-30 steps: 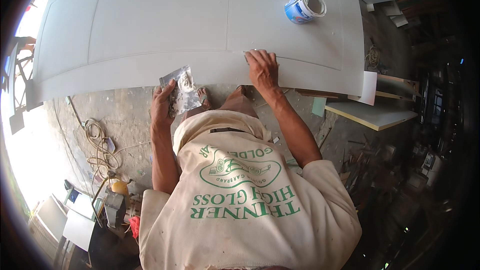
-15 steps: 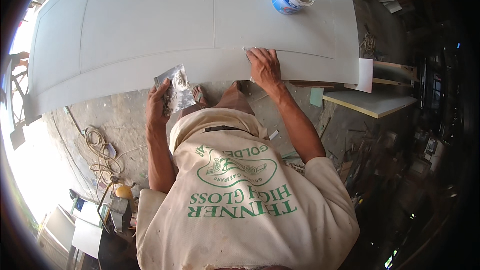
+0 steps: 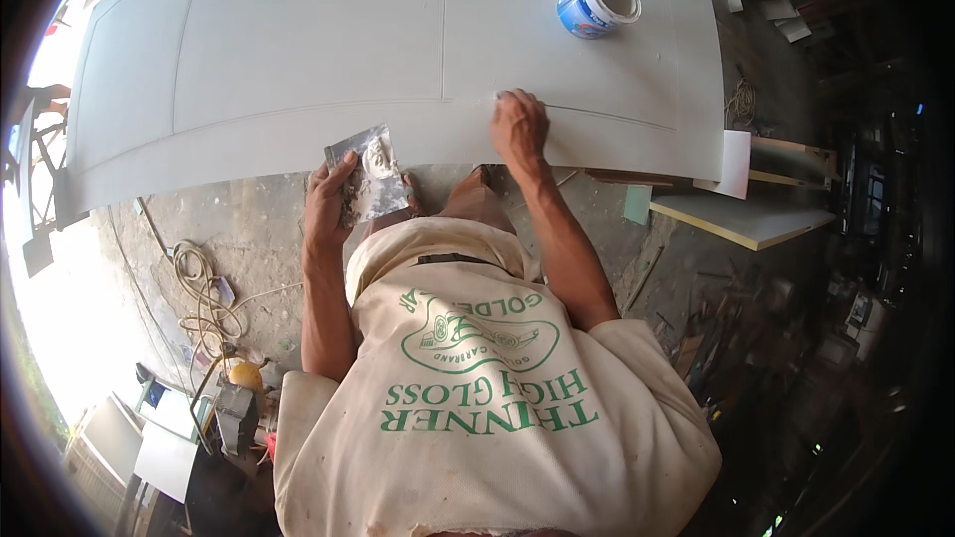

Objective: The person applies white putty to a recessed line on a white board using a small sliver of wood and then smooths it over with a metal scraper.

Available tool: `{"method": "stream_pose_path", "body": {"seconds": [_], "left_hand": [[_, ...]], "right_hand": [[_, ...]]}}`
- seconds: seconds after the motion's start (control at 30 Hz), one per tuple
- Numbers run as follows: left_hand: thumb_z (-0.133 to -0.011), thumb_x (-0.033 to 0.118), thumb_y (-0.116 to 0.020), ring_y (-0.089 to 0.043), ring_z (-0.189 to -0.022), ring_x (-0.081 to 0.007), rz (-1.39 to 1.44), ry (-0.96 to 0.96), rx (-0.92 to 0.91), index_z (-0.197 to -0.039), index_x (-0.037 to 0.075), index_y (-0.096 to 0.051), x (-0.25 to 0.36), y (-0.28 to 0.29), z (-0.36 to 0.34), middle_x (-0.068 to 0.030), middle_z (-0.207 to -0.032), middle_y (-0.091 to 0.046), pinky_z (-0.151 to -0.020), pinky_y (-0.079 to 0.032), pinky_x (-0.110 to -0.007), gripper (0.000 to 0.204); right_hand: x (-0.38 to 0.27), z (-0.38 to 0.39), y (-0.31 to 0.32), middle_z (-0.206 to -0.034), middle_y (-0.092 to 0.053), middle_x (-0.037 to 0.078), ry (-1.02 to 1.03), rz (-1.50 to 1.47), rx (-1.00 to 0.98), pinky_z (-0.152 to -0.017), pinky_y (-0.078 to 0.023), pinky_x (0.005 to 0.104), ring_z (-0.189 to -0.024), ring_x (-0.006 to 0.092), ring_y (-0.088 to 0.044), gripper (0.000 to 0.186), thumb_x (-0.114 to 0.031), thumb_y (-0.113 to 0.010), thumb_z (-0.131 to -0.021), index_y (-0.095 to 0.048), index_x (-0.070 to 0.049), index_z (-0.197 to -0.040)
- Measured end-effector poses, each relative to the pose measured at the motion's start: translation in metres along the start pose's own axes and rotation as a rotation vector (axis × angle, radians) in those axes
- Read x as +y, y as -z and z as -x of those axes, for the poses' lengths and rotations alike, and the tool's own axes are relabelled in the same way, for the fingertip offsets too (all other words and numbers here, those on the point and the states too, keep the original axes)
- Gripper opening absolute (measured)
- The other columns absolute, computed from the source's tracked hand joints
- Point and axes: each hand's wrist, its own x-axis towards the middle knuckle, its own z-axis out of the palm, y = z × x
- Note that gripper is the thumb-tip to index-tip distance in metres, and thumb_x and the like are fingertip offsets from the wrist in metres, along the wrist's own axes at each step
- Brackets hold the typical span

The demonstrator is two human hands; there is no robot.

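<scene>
Over the panel [image 3: 318, 40], my right hand [image 3: 519, 127] curls, any hold hidden; by the near edge, my left hand [image 3: 328, 203] clamps the plate [image 3: 389, 198], whose putty [image 3: 378, 158] could slide off if tilted.

We record one head-worn fisheye view, from the left camera of a side-by-side pair, upright and unmirrored. It looks steeply down past the shirt [image 3: 477, 338], which sits nearest the lens. We place the left grip [image 3: 326, 197] and right grip [image 3: 521, 129] farther off, about mid-field. Beyond both grips the grey panel [image 3: 318, 40] spreads wide, its edges bowed; floor [image 3: 264, 219] shows left of the left grip, and darkness borders the far right.
</scene>
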Motion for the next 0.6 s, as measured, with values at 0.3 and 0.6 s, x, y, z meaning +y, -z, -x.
{"method": "stream_pose_path", "body": {"seconds": [0.3,0.6], "left_hand": [[-0.101,0.016,-0.065,-0.073,-0.072,-0.0157,-0.016,0.002,-0.084,-0.110,-0.003,-0.064,0.010,-0.009,-0.002,-0.0097,-0.092,-0.073,-0.063,-0.062,-0.029,0.021],[-0.105,0.019,-0.056,-0.076,-0.082,-0.0201,0.295,0.301,-0.326,-0.122,-0.006,-0.060,0.013,-0.037,-0.003,-0.0145,-0.103,-0.074,-0.070,-0.065,-0.032,0.031]], "right_hand": [[-0.036,0.015,0.053,-0.096,-0.075,0.014,-0.281,-1.053,-0.361,-0.067,-0.057,0.0367,-0.077,0.0229,-0.074,0.029,-0.020,-0.067,-0.096,-0.072,0.005,-0.110],[-0.098,0.035,0.114,-0.136,-0.059,0.014,0.323,-0.954,-0.118,-0.096,-0.051,0.0330,-0.106,0.0217,-0.064,0.036,-0.009,-0.057,-0.102,-0.063,-0.005,-0.138]]}}
